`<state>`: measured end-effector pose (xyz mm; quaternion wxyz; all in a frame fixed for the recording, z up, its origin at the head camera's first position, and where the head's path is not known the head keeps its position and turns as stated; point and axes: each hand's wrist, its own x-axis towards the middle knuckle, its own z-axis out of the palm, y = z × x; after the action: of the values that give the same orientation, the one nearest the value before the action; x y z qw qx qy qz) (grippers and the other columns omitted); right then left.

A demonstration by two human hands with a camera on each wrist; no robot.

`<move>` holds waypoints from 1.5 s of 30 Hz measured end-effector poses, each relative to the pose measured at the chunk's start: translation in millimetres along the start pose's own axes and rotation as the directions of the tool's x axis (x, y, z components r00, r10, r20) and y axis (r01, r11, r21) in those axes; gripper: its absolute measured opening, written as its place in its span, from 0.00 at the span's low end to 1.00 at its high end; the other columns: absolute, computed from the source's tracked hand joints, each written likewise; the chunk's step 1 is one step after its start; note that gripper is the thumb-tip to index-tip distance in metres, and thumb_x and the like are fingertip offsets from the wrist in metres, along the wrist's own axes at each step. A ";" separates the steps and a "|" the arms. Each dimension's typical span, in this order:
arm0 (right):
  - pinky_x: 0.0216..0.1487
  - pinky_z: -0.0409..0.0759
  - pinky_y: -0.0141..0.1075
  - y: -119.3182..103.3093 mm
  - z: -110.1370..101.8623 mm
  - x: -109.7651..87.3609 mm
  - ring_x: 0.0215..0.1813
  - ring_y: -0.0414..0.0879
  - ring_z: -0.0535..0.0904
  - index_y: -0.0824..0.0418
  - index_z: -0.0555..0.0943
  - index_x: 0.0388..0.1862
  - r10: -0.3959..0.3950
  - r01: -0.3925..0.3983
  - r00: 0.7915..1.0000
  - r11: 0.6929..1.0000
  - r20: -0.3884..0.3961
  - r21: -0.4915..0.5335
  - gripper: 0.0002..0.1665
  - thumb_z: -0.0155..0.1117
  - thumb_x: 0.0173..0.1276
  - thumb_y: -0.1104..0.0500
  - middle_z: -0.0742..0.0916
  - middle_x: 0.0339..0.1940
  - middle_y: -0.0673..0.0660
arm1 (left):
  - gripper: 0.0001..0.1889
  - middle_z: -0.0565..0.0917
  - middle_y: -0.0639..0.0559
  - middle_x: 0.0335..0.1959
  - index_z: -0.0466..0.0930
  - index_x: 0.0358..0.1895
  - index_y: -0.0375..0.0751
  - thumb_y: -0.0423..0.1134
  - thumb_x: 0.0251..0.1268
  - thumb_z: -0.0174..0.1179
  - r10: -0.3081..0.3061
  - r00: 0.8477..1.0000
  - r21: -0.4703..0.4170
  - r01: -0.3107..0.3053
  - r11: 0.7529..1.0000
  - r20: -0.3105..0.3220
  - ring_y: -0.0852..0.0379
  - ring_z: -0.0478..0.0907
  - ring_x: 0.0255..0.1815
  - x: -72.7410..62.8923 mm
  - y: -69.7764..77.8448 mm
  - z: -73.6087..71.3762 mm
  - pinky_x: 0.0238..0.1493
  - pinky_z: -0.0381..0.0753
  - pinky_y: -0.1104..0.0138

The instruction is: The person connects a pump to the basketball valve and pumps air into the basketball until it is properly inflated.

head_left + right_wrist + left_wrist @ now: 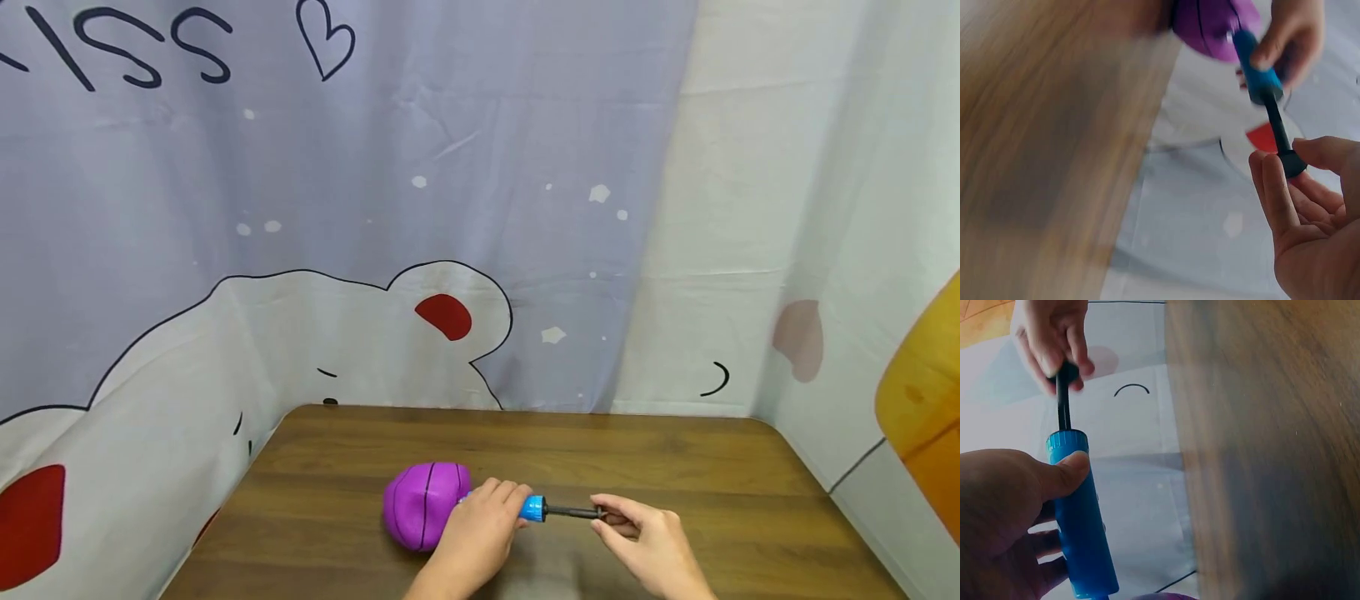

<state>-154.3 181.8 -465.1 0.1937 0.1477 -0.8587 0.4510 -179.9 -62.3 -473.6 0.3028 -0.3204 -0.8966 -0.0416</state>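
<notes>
A small blue hand pump (1088,531) with a black plunger rod (572,512) lies level above the table. My left hand (483,527) grips the blue barrel, thumb along one side and fingers curled round the other. With my right hand (647,540) I pinch the black knob (1293,164) at the rod's end, and the rod is partly drawn out. At the pump's other end sits a purple ball (424,507) with black lines, its surface dented and not fully round. In the right wrist view the pump's tip meets the ball.
The wooden table (337,442) carries the ball near its middle. Behind and at both sides hangs a printed cloth (525,208) with bear drawings, reaching down to the table's edges.
</notes>
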 end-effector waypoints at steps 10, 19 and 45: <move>0.34 0.85 0.28 6.1 -42.9 -5.7 0.33 0.30 0.84 0.52 0.89 0.47 0.065 -0.065 0.998 0.992 0.000 -0.110 0.16 0.77 0.60 0.62 0.91 0.34 0.44 | 0.19 0.84 0.58 0.43 0.81 0.53 0.46 0.48 0.61 0.70 0.008 1.000 -0.001 -0.008 1.000 -0.009 0.60 0.80 0.44 -0.1 -1.3 -1.1 0.49 0.82 0.68; 0.31 0.82 0.22 1.0 -6.3 1.1 0.32 0.29 0.84 0.59 0.89 0.45 -0.123 0.123 0.992 0.989 0.002 -0.082 0.14 0.77 0.58 0.65 0.91 0.33 0.49 | 0.19 0.84 0.55 0.43 0.82 0.52 0.43 0.47 0.61 0.71 0.022 0.999 0.038 -0.023 0.999 0.035 0.58 0.79 0.44 2.7 0.4 -2.4 0.49 0.83 0.68; 0.30 0.85 0.30 18.7 -33.8 -10.5 0.32 0.30 0.83 0.60 0.87 0.47 -0.121 0.129 0.986 0.990 0.115 -0.060 0.13 0.74 0.63 0.63 0.91 0.33 0.46 | 0.19 0.83 0.60 0.42 0.81 0.49 0.47 0.45 0.56 0.73 0.069 0.996 -0.072 -0.072 0.995 -0.052 0.61 0.79 0.42 -3.2 -13.3 -5.0 0.45 0.82 0.69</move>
<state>-146.4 221.0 -465.8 0.1784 0.2195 -0.8719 0.3997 -183.3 -76.0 -469.8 0.3144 -0.3616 -0.8748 -0.0719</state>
